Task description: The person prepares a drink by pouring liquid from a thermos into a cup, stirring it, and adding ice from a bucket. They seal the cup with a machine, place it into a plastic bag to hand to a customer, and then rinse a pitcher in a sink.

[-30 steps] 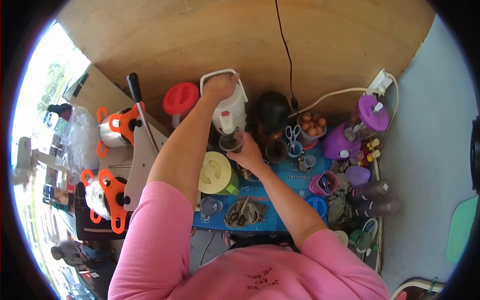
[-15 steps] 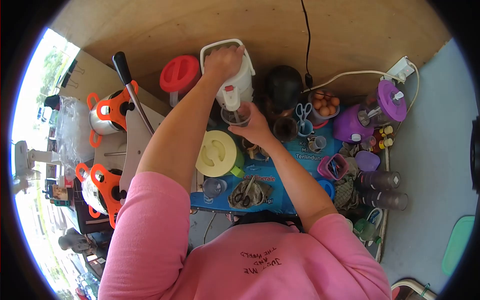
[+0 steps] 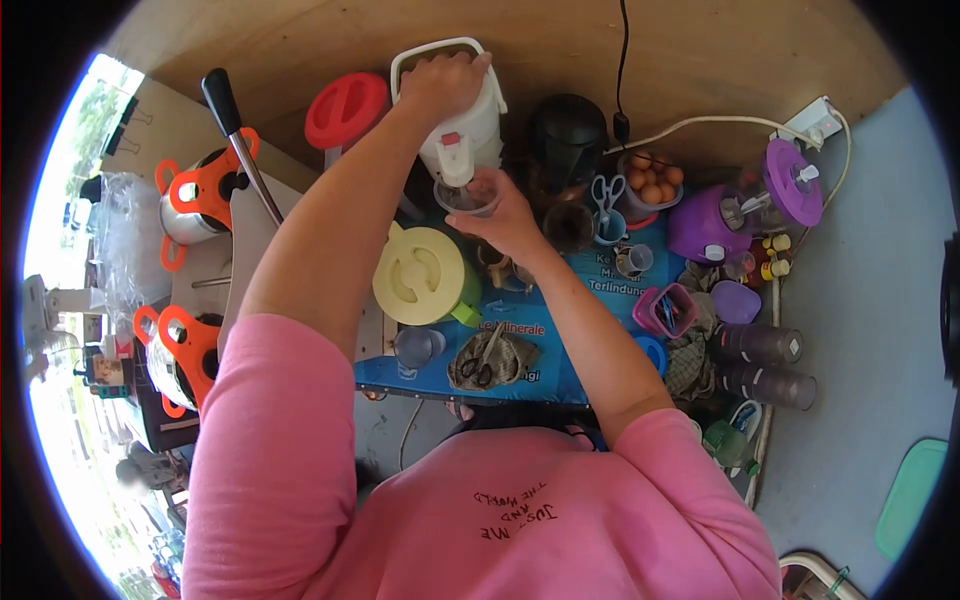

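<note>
Head view: we list left hand atop white dispenser, grip unclear; right hand clamped on clear cup under spout; yellow-lidded jug, cup's seven o'clock.

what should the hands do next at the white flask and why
Probably press down on the white flask with the left hand, since that hand lies over its top while the right hand holds the clear cup beneath the spout; whether liquid is flowing is unclear.

Cup beneath airpot spout
</note>
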`<state>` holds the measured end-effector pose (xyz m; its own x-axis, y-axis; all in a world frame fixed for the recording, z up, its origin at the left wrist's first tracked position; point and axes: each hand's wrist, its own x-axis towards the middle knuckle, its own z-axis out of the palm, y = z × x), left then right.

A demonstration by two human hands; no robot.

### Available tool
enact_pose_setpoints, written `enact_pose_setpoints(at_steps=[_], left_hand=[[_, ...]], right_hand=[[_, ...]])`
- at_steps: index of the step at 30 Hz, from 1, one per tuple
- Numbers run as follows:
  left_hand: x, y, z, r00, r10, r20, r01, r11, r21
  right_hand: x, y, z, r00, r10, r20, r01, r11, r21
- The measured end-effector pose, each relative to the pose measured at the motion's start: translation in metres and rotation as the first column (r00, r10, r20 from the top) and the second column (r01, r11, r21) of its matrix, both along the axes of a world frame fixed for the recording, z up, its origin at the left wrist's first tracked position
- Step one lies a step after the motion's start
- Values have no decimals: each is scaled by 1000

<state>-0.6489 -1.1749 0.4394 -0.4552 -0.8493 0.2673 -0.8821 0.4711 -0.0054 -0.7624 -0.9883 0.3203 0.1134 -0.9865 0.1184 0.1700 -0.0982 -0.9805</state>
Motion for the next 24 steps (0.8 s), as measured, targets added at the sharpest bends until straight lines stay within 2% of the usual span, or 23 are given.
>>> enact_pose_setpoints(at_steps=[1, 2, 3, 4, 5, 6, 8, 11, 14, 18, 20, 24], left_hand=[[-1, -14, -9, 1000, 14, 13, -14, 1000, 8], [-6, -18, 2, 1000, 11, 2, -11, 1000, 4], [-10, -19, 25, 999, 2, -42, 8, 969, 247], [-11, -19, 44, 997, 2, -83, 38, 879, 475], [-16, -11, 55, 975, 179, -134, -86, 853, 514], [-17, -2, 53, 975, 177, -131, -85, 853, 515], [-13, 13, 49, 988, 106, -114, -81, 976, 202], [-2, -24, 7, 983, 93, -158, -76, 991, 113], [-17, 15, 44, 976, 181, -120, -156, 968, 195], [-17, 9, 34, 956, 226, -186, -191, 963, 188], [-14, 3, 23, 973, 146, -179, -146, 989, 12], [-18, 14, 33, 979, 143, -143, -144, 990, 0]], right_hand=[[-2, 1, 4, 1000, -1, -7, 1, 1000, -5], [-4, 4, 9, 999, -7, -50, 8, 1000, 11], [-7, 6, 13, 996, -8, -92, 11, 1000, 28], [-9, 6, 14, 995, -6, -98, 9, 1000, 27], [-11, 5, 14, 989, 6, -145, -3, 1000, 21], [-12, 3, 14, 982, 15, -188, -12, 1000, 15], [-14, 2, 13, 985, 27, -172, -26, 1000, 12], [-17, -1, 18, 984, 23, -176, -24, 1000, -2], [-19, 0, 18, 974, 37, -225, -37, 999, 7], [-24, 4, 20, 956, 48, -289, -51, 999, -6], [-24, 4, 13, 962, 48, -268, -49, 999, 0], [-23, 4, 9, 961, 26, -276, -29, 1000, -8]])
